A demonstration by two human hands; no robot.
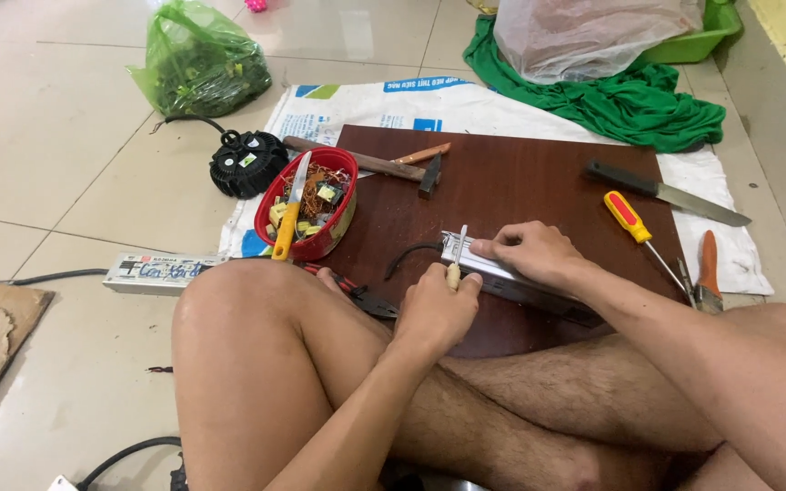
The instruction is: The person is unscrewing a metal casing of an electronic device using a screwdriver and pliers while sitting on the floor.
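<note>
Here, left hand [437, 309] grips a small screwdriver [458, 257], right hand [531, 252] clamps the metal box [502, 273]; best keep the blade at twelve o'clock.

Pale tiled floor [65, 136] with a white woven sack [366, 105] spread flat on it – and on that sits a dark brown board [520, 173]. Lying on the board: a hammer [366, 162] at the far left, a big knife [666, 193] far right, a yellow-and-red screwdriver [634, 223], a red bowl [307, 205] and a long metal box [502, 277] near the middle.
</note>
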